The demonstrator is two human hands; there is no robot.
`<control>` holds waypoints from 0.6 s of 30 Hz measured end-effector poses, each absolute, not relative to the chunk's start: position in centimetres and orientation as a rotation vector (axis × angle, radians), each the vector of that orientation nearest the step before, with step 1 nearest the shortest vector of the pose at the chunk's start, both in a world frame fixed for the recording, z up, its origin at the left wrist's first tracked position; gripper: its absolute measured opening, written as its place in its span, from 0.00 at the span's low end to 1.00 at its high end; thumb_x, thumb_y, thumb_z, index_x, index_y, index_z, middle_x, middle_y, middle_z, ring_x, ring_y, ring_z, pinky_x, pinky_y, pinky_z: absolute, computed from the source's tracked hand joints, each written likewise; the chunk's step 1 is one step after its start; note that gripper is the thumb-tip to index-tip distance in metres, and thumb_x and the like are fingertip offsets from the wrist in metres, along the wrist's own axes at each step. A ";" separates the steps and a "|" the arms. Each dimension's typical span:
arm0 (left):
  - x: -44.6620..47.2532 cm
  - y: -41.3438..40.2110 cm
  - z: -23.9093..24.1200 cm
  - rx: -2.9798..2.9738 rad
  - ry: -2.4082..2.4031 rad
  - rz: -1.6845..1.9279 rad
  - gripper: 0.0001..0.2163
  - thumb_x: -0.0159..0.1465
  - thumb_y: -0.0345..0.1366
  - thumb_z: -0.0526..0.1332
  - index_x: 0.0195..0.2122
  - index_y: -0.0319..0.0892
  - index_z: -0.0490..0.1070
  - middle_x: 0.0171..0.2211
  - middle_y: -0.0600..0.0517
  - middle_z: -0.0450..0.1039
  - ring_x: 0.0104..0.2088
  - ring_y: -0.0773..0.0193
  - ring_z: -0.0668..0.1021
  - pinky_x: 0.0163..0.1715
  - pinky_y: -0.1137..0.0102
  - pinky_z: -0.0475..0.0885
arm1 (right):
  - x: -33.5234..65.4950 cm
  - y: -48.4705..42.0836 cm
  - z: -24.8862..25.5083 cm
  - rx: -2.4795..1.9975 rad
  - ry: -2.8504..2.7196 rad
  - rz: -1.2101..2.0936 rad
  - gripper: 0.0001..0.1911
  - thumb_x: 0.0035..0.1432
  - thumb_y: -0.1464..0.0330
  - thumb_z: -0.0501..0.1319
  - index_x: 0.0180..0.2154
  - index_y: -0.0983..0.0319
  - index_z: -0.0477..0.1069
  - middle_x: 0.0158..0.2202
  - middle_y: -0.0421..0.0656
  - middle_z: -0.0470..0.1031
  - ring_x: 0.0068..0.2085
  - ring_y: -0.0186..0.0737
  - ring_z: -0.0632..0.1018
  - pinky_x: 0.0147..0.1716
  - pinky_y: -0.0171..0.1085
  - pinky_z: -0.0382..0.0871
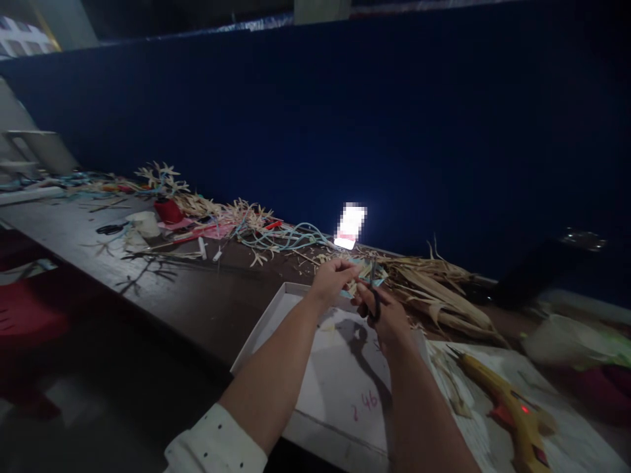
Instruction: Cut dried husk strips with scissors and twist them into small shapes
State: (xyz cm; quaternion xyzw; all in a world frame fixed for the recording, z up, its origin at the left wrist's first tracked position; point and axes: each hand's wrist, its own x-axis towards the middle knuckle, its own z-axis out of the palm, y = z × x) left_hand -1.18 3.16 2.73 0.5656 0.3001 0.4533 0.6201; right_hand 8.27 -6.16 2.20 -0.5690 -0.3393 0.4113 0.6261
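My left hand (331, 276) pinches a small pale-blue and tan piece of dried leaf (363, 271) above a shallow white box lid (276, 314). My right hand (385, 314) grips black-handled scissors (373, 289), with the blades pointing up into that piece. Both hands meet over the far edge of the lid. A white dotted sleeve (217, 447) covers my left forearm near the bottom.
Right of the lid lies a yellow glue gun (507, 407) with a red light on white paper. A heap of dried husks (444, 289) sits behind my hands. Farther left on the dark table are straw flowers, blue cords (280, 238), a red spool (168, 210), black scissors (111, 229). A blue partition stands behind.
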 end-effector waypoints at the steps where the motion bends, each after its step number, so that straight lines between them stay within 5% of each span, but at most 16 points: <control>1: -1.2 3.2 2.7 1.288 0.694 1.061 0.11 0.50 0.40 0.64 0.28 0.37 0.70 0.21 0.56 0.68 0.18 0.75 0.65 0.18 0.77 0.61 | 8.1 -6.2 2.3 -1.339 -0.817 0.961 0.27 0.42 0.55 0.67 0.43 0.63 0.75 0.22 0.40 0.71 0.20 0.29 0.66 0.15 0.28 0.51; 18: -1.2 2.8 3.4 1.168 0.728 1.090 0.08 0.49 0.37 0.64 0.26 0.37 0.70 0.22 0.54 0.69 0.23 0.71 0.70 0.20 0.77 0.63 | 7.6 -6.3 2.3 -1.384 -0.929 0.958 0.26 0.40 0.56 0.68 0.42 0.63 0.76 0.20 0.40 0.70 0.22 0.32 0.70 0.21 0.31 0.62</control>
